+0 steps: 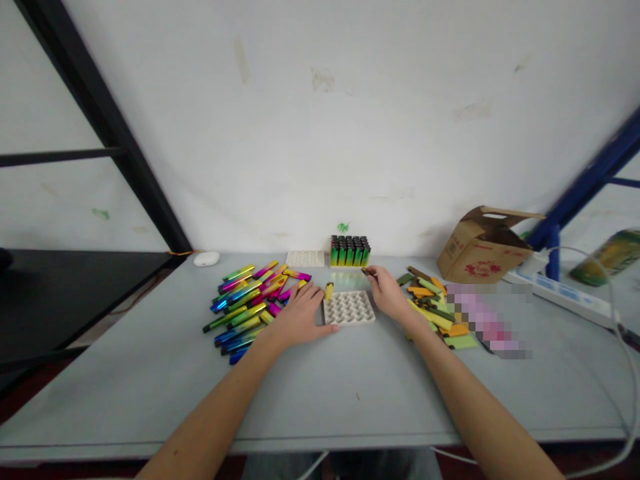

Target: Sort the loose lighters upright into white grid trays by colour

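Observation:
My left hand point(300, 312) lies with fingers stretched out at the edge of a pile of shiny rainbow-coloured tubes point(245, 300), its thumb pointing along the near side of a white moulded tray point(349, 308) with rows of hollows. One small yellow piece point(329, 290) stands upright at the tray's far left corner, by my fingertips. Over the tray's far right side, my right hand point(389, 293) pinches a small dark piece point(369, 272); most of it is hidden by the fingers. Behind the tray stands a block of green-and-yellow lighters point(350, 251) with black tops.
Yellow, green and orange flat pieces point(435, 307) lie heaped right of my right hand, beside a blurred pink item point(483, 320). An open cardboard box point(483, 250), a power strip point(565, 293), a second white tray point(306, 259) and a white case point(207, 259) line the back.

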Available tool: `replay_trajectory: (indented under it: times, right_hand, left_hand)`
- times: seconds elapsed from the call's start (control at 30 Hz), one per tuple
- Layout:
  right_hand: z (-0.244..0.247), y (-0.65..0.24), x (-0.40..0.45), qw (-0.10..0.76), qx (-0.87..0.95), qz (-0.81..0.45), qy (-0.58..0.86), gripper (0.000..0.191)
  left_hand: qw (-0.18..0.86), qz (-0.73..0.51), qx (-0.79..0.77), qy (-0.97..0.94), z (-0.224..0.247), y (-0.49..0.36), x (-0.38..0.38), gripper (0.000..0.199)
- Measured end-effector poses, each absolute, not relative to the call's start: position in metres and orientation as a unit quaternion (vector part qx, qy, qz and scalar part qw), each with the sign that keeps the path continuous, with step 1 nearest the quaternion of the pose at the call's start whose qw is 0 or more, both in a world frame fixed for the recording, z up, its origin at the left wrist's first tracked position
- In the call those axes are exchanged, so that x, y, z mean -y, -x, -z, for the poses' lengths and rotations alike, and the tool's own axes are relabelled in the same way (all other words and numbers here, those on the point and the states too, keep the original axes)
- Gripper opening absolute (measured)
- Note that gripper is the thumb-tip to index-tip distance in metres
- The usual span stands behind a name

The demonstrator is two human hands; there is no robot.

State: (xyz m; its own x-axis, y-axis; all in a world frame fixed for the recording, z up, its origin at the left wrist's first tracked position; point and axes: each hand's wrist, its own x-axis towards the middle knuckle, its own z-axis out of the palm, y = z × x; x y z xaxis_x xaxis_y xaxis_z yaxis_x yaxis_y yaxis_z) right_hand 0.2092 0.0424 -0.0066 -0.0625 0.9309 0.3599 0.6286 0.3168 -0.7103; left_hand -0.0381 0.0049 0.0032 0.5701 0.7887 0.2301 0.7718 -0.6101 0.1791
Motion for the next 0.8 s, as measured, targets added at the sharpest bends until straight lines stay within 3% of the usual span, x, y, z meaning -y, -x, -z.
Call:
replay_trajectory:
  times: [0.1,0.2,0.3,0.47,0.8]
  right_hand:
    - [-0.004,-0.204,-0.039,0.511,0.557,-0.460,0.466,0.021]
    - [-0.019,-0.201,-0.031,0.527,0.418,-0.650,0.354,0.015]
    - [-0.030,-0.199,-0.024,0.511,0.328,-0.745,0.275,0.014]
    - [-0.032,-0.194,-0.019,0.481,0.274,-0.797,0.243,0.032]
    - [-0.029,-0.190,-0.020,0.436,0.338,-0.788,0.273,0.027]
  left_hand:
    - [0.028,-0.141,-0.439,-0.887,-0.005,0.038,-0.004,0.068]
    - [0.025,-0.143,-0.435,-0.889,-0.007,0.038,-0.004,0.067]
    - [0.023,-0.143,-0.432,-0.890,-0.008,0.038,-0.004,0.068]
    - [0.024,-0.143,-0.432,-0.890,-0.007,0.038,-0.005,0.066]
    - [0.029,-0.147,-0.428,-0.891,-0.005,0.039,-0.006,0.068]
